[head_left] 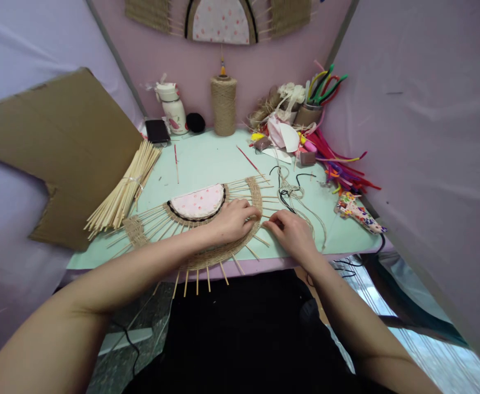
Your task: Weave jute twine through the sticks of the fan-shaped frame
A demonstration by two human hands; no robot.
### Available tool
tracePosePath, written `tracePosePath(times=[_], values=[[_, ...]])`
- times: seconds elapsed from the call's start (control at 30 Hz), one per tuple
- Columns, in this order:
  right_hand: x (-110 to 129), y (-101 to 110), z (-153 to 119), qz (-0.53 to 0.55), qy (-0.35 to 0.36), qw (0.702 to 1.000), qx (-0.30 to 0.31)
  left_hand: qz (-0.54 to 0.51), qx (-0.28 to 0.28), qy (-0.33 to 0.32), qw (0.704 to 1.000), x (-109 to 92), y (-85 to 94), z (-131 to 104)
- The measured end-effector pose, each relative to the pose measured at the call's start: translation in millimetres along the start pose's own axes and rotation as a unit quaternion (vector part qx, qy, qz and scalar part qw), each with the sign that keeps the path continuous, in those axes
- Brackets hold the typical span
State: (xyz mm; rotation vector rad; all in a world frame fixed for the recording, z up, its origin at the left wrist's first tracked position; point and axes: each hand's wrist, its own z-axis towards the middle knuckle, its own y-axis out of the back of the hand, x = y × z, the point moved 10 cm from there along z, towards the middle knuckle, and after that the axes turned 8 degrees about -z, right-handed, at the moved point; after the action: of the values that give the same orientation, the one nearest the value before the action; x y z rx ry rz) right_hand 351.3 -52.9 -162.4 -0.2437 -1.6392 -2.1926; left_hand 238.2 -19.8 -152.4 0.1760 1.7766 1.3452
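A half-round stick-and-twine weaving is being worked flat at the near edge of the tabletop, lower stick tips overhanging. Looks well along: the fabric half-disc is being framed by black braid, and a twine band is being carried round the right and lower arc; a woven patch is showing at far left. Likely left: bare stick stretches and outer tips; the middle-left is partly being hidden by the forearm. The left hand is being rested on the band's right side, fingers curled, whether clamped cannot be told. The right hand is being held just outside the band, thumb and index close together; a strand or stick tip may be being pinched, too small to tell. Loose cords are being left just beyond.
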Motion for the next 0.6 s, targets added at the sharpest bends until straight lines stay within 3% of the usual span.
tracePosePath(times=[0.17,0.33,0.6], values=[[-8.2,1.6,-1.2,-0.009,-0.051,0.998,-0.020,0.002,0.001,0.062,0.998,0.3,-5.6,0.5],[-9.4,5.4,-2.8,0.007,-0.050,0.999,-0.018,0.010,-0.025,0.054,0.998,-0.3,-7.2,4.0],[-32.0,24.8,-14.2,0.047,-0.046,0.998,0.002,-0.042,-0.031,0.031,0.998,1.1,-3.0,-3.4]])
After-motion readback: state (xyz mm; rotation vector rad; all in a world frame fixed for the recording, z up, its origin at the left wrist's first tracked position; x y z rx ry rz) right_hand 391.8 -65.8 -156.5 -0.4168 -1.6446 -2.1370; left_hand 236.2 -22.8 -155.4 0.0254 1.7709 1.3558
